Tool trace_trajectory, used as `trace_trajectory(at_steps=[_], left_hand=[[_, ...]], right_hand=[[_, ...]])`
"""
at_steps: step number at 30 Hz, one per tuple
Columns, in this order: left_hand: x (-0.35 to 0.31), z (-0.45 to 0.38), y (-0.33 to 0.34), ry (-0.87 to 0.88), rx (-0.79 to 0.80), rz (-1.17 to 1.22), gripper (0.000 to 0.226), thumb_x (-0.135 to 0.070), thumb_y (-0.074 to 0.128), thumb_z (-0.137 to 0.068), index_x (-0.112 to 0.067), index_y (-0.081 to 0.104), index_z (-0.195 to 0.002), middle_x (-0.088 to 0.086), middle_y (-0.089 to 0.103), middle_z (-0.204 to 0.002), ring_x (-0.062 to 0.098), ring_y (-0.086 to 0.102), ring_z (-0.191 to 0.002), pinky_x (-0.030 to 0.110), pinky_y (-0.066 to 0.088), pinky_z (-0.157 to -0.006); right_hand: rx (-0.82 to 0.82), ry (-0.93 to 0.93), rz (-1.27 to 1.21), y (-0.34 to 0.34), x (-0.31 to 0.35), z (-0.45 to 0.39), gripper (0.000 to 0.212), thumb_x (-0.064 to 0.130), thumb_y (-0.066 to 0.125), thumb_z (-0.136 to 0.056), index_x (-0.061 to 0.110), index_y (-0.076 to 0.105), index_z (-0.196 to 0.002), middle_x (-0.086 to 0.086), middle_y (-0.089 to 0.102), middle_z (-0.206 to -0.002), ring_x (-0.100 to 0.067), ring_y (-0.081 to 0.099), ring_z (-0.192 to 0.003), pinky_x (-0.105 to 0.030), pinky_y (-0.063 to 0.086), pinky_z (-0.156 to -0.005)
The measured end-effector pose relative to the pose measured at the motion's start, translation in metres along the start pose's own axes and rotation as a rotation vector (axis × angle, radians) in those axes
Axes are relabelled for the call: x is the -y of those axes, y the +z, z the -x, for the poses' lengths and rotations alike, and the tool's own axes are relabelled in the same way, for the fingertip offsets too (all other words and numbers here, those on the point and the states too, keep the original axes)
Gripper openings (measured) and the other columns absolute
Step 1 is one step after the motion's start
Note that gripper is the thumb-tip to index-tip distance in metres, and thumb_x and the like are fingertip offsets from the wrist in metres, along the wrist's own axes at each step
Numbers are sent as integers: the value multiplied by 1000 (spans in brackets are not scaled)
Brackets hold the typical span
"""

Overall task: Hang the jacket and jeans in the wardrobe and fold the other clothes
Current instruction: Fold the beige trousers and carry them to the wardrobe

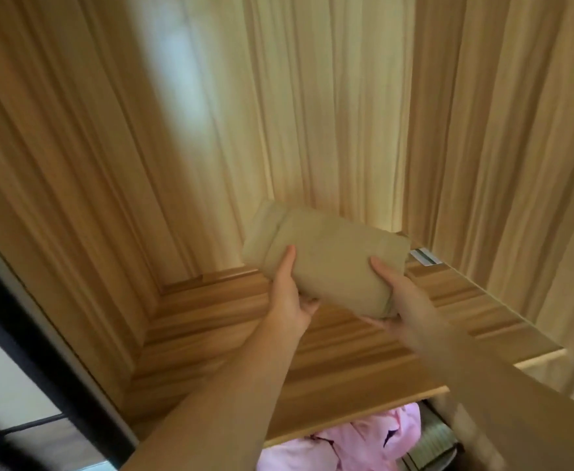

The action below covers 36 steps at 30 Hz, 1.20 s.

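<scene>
A folded beige garment (pixel 329 253) is held just above a wooden wardrobe shelf (pixel 363 355). My left hand (pixel 290 294) grips its near left side, thumb on top and fingers underneath. My right hand (pixel 397 294) grips its near right end the same way. Both forearms reach forward into the wardrobe. The garment's far end points toward the back panel. Whether its underside touches the shelf is hidden.
Wooden wardrobe walls (pixel 312 113) enclose the shelf at the left, back and right. A small white label (pixel 424 257) lies at the shelf's back right. Below the shelf's front edge a pink garment (pixel 357 443) shows. A dark frame (pixel 23 334) runs along the left.
</scene>
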<state>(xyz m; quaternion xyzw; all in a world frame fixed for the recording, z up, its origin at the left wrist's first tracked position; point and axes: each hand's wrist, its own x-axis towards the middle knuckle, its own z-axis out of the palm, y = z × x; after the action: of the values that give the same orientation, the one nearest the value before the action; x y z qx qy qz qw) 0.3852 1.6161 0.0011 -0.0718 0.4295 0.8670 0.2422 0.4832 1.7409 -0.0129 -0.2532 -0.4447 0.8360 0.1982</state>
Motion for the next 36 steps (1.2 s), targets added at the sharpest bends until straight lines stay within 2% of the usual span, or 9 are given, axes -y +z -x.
trace_trajectory(at_steps=[4,6,14,20,24,28,30,33,36], left_hand=[[-25,-50,-25,-36,-41,-29,52,-42,78,-76,-18,60,-119,10,67,-112,27,66,-97,48,56,-87],[-28,-73,-36,-67,-57,-72,46,-40,79,-76,-18,60,-112,9,68,-108,26,65,-96,49,54,-90],[-4,-147,-92,-214,-212,-150,45,-25,78,-81,-13,59,-120,12,69,-106,27,67,-92,38,58,-66],[-1,-191,-95,-155,-216,-218,44,-29,70,-88,-19,54,-128,6,65,-115,26,64,-101,39,56,-80],[-1,-210,-95,-108,-248,-560,46,-42,64,-91,-21,44,-126,5,59,-120,28,67,-97,32,57,-61],[-2,-222,-93,-59,-319,-633,41,-40,66,-89,-20,41,-114,8,53,-122,32,63,-105,31,54,-52],[-2,-226,-93,4,-352,-729,43,-40,66,-89,-18,42,-118,7,53,-126,32,60,-110,37,57,-59],[-2,-226,-93,204,-381,-986,54,-35,67,-87,-15,44,-131,7,56,-127,30,58,-112,43,54,-91],[-9,-209,-81,254,-343,-1050,75,-35,67,-72,-22,38,-140,7,52,-131,32,56,-113,48,55,-89]], right_hand=[[24,-73,215,-5,14,-53,66,44,83,-65,34,58,-125,3,66,-120,-23,63,-106,-43,59,-70],[36,-51,278,-2,13,-82,56,41,79,-73,31,58,-124,4,66,-117,-21,63,-105,-41,58,-68],[-10,88,484,7,-39,-188,46,36,72,-83,24,56,-124,-3,63,-114,-26,62,-100,-42,58,-67],[-132,-108,582,24,-57,-243,55,37,72,-79,21,60,-130,-6,61,-126,-26,59,-109,-48,50,-96],[-177,-198,880,31,-72,-258,61,40,60,-92,13,44,-145,-12,50,-142,-32,47,-129,-42,37,-110],[-159,-180,985,33,-74,-260,61,42,55,-95,12,41,-147,-13,49,-144,-34,45,-131,-41,34,-111],[-141,-172,1016,33,-69,-256,61,42,55,-94,13,41,-146,-13,51,-142,-34,47,-128,-41,37,-108],[-109,-160,1077,32,-58,-238,62,39,60,-92,14,40,-145,-12,52,-138,-33,51,-122,-41,43,-102],[-52,-173,1205,31,-38,-209,71,39,63,-87,16,33,-147,-11,50,-137,-31,55,-116,-46,48,-97]])
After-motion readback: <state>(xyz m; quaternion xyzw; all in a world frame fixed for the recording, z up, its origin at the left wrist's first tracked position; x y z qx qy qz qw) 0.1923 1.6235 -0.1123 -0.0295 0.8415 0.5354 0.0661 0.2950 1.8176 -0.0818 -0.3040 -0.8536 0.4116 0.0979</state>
